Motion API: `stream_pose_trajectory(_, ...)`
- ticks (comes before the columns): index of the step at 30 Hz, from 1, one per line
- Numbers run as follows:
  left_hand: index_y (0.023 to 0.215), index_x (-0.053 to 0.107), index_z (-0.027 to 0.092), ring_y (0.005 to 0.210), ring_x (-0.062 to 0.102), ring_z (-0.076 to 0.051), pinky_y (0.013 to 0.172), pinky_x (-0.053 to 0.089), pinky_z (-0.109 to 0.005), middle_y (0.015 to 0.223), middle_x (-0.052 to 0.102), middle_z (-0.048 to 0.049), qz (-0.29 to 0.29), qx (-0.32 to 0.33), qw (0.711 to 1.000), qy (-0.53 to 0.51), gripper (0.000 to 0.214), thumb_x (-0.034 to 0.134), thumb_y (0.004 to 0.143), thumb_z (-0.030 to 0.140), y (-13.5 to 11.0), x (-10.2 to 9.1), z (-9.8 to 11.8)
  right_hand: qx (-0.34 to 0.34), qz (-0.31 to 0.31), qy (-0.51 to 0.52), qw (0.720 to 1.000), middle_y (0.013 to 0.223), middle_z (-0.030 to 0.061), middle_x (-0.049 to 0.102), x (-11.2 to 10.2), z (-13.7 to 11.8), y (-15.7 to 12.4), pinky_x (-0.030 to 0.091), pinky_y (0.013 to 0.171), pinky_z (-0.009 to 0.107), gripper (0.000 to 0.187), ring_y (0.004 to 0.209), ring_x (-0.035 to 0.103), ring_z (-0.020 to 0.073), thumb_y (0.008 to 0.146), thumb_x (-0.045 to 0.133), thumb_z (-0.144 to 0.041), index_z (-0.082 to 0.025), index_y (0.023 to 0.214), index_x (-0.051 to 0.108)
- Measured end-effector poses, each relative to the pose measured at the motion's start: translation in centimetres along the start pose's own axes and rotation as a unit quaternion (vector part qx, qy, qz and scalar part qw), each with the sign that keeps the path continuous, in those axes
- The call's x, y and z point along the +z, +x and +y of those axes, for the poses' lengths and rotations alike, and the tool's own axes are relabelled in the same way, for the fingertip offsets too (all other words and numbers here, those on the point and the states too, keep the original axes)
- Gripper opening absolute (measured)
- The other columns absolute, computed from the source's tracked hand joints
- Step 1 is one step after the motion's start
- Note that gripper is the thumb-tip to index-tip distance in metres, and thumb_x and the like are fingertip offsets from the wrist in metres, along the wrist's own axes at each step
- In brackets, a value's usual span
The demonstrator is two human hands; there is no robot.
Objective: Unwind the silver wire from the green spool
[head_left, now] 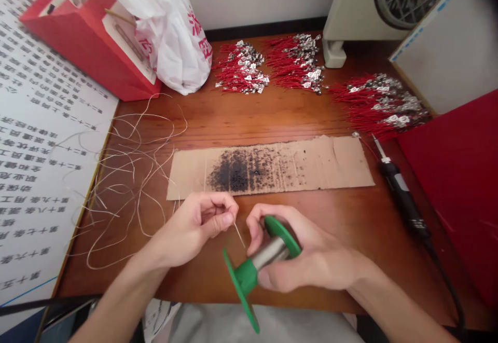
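My right hand [295, 255] is wrapped round a green spool [243, 280] wound with silvery solder wire [268, 252], tilted above the table's front edge. Between the thumb and fingertips of my left hand [206, 223] is pinched a thin silvery strand [239, 233] that runs toward the spool. Behind both hands lies a flat cardboard strip [334, 161] with a patch of dark burn marks. To the left, a loose tangle of thin wire [136, 177] spreads over the table.
A soldering iron [402, 192] lies at the right, tip away from me. Several bundles of red wires with metal tabs [298, 63] lie at the back. A white plastic bag [179, 47], a red box [78, 42] and a beige machine with a grille [358, 16] stand around the wooden table [233, 120].
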State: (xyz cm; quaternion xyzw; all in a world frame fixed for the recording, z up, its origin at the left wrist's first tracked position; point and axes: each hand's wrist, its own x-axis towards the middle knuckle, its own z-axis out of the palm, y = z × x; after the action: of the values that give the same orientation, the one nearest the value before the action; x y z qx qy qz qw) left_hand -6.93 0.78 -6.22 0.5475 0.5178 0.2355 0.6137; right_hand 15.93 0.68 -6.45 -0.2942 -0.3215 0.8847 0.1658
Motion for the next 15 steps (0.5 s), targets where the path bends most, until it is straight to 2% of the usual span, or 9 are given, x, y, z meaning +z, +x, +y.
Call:
stream_pose_trajectory(2,0.071,0.062,0.013,0.058,0.043,-0.010,0.053,0.036,-0.019,0.065,0.052,-0.0037,-0.030,-0.010,0.999,0.028,0.032,0.068,0.087,0.041,-0.2,-0.7,1.2,-0.007,0.041,-0.110,0.993,0.091,-0.0014,0.062,0.2,0.3,-0.3,0.046,0.063,0.021,0.041,0.072,0.057,0.0090,0.070,0.079,-0.016,-0.021,0.104,0.056)
stream_pose_trajectory(4,0.071,0.063,0.014,0.059,0.044,-0.010,0.053,0.037,-0.019,0.065,0.053,-0.0038,-0.043,-0.011,0.998,0.055,0.030,0.064,0.088,0.038,-0.4,-1.0,2.3,-0.050,0.104,-0.209,0.971,0.097,-0.0004,0.064,0.3,0.7,-0.4,0.050,0.069,0.025,0.039,0.080,0.062,0.0128,0.075,0.076,-0.019,-0.024,0.109,0.059)
stream_pose_trajectory(6,0.070,0.064,0.015,0.058,0.047,-0.011,0.053,0.039,-0.018,0.064,0.054,-0.0040,-0.037,-0.006,0.997,0.074,0.030,0.061,0.088,0.038,-0.6,-0.7,3.2,-0.093,0.149,-0.281,0.943,0.097,0.0007,0.065,0.3,1.0,-0.3,0.052,0.073,0.027,0.032,0.086,0.064,0.0156,0.076,0.074,-0.020,-0.024,0.105,0.061)
stream_pose_trajectory(10,0.073,0.069,0.016,0.060,0.059,-0.013,0.053,0.047,-0.018,0.066,0.064,-0.0046,0.020,0.012,0.995,0.092,0.026,0.060,0.091,0.033,-1.3,1.0,4.0,-0.153,0.201,-0.391,0.885,0.084,-0.0014,0.064,0.2,1.0,0.2,0.048,0.063,0.026,0.020,0.072,0.058,0.0119,0.076,0.071,-0.020,-0.021,0.091,0.058)
stream_pose_trajectory(12,0.073,0.068,0.018,0.056,0.057,-0.010,0.050,0.044,-0.014,0.064,0.063,-0.0015,0.070,0.051,0.985,0.146,0.024,0.056,0.093,0.025,-1.8,2.1,4.2,-0.195,0.224,-0.423,0.856,0.082,-0.0024,0.063,0.2,1.0,0.5,0.046,0.061,0.027,0.017,0.068,0.054,0.0102,0.079,0.069,-0.020,-0.021,0.089,0.056)
stream_pose_trajectory(15,0.072,0.065,0.020,0.050,0.047,-0.005,0.044,0.034,-0.013,0.061,0.057,0.0028,0.143,0.125,0.953,0.235,0.024,0.058,0.095,0.017,-2.8,3.5,4.2,-0.265,0.251,-0.425,0.828,0.099,-0.0002,0.067,0.2,1.0,0.7,0.053,0.079,0.027,0.018,0.086,0.063,0.0119,0.082,0.069,-0.019,-0.020,0.093,0.055)
